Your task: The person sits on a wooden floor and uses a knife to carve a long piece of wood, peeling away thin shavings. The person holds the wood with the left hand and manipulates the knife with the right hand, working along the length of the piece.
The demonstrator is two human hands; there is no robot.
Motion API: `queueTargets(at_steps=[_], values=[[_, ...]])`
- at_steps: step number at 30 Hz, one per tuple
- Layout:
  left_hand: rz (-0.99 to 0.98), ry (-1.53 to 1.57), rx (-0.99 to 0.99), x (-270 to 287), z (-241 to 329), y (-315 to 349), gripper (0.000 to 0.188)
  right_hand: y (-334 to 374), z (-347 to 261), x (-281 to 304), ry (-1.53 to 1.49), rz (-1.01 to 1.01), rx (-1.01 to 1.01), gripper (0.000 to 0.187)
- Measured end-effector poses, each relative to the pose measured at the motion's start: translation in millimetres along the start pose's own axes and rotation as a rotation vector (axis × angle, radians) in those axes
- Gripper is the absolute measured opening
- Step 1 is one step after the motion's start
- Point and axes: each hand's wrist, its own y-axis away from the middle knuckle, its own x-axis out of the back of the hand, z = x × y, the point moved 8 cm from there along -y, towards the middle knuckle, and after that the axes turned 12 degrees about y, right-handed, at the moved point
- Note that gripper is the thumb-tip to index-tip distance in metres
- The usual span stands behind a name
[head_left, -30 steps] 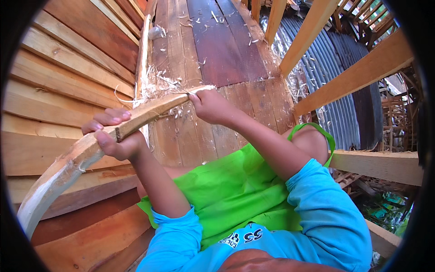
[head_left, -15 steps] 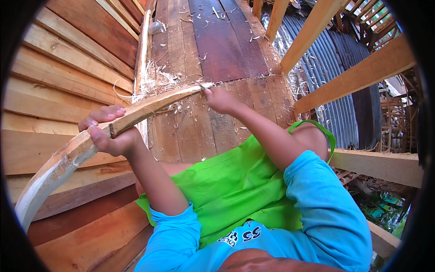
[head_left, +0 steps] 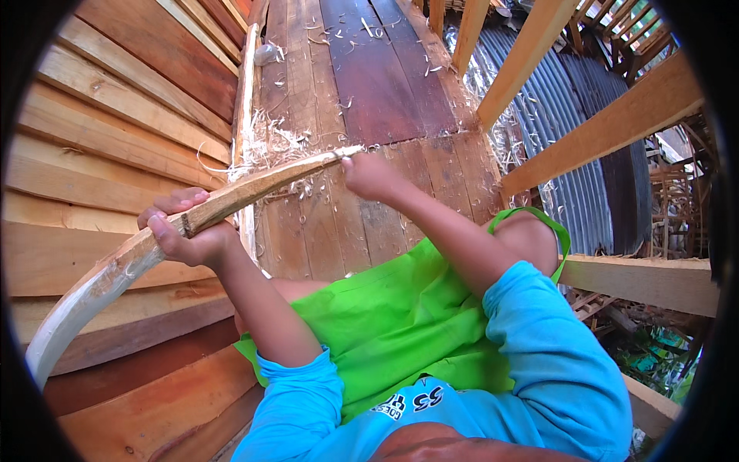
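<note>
A long curved wooden stick (head_left: 254, 185) crosses from the lower left toward the middle of the floor; its far end is pale and freshly shaved, and its lower part is whitish. My left hand (head_left: 185, 227) is wrapped round its middle, beside a dark notch-like mark. At the narrow far tip, my right hand (head_left: 371, 175) is closed in a fist around what looks like a small knife, most of it hidden by the fingers. Its short blade (head_left: 339, 154) lies against the shaved tip.
Curly wood shavings (head_left: 269, 146) are heaped by the plank wall (head_left: 100, 146) and scattered over the wooden floor (head_left: 308, 231). A crumpled clear plastic piece (head_left: 265, 54) lies at the far left. Wooden rails (head_left: 600, 135) and corrugated metal sheets (head_left: 550, 115) border the right side.
My right hand has shifted slightly down and left along the stick's tip, the blade with it. The stick has tilted very slightly. My left hand keeps its hold.
</note>
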Motion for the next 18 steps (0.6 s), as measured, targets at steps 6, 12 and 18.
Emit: queueTargets(at_steps=[6,12,18], values=[[0.024,-0.039,0.017,-2,0,6,0.036,4,-5,2,-0.082,0.106,0.027,0.043],[-0.005,0.000,-0.028,9,2,-3,0.031,12,-32,3,-0.051,-0.026,0.015,0.044],[0.022,0.007,0.026,-10,-1,5,0.035,-3,21,2,-0.015,0.073,-0.087,0.042]])
